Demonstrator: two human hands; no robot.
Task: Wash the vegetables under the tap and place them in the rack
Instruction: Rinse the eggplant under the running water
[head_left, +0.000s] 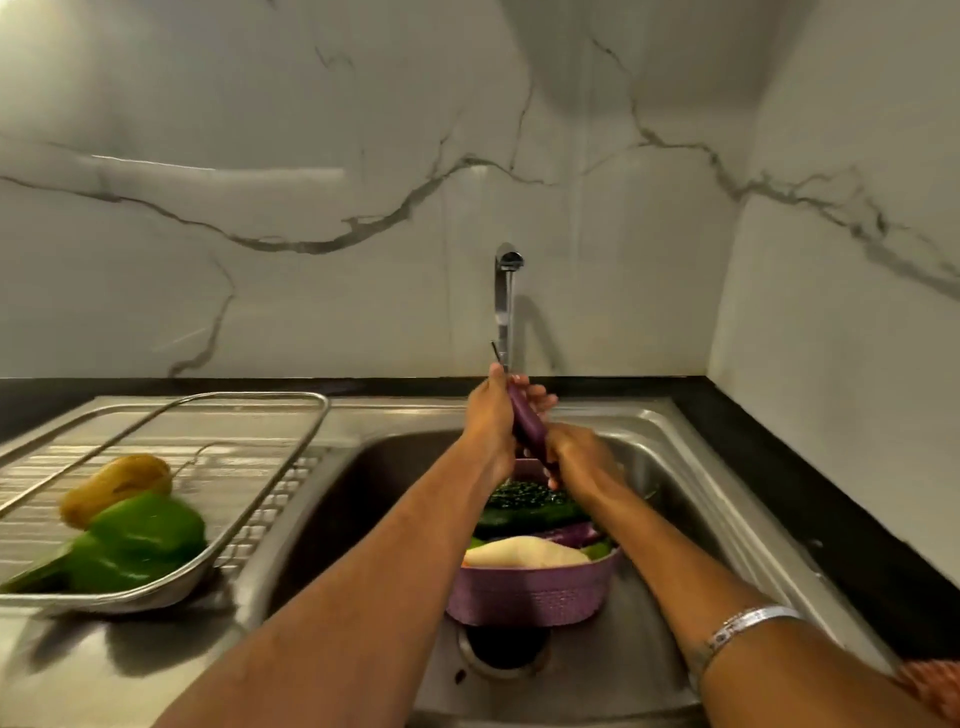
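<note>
A: Rack (291, 470) far left: green pepper (140, 545), potato (117, 486). Centre?

B: Slim purple eggplant (527, 423), tilted under tap (505, 291); left hand (488, 415) wraps its upper part, right hand (576, 457) grips lower end, above purple basket (535, 592).

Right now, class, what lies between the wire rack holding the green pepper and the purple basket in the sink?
In the head view, only bare steel: the sink rim and wall separate rack from basket.

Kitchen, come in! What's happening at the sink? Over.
Both hands, left hand and right hand, grip purple eggplant under tap. Nothing blocking rack.
</note>
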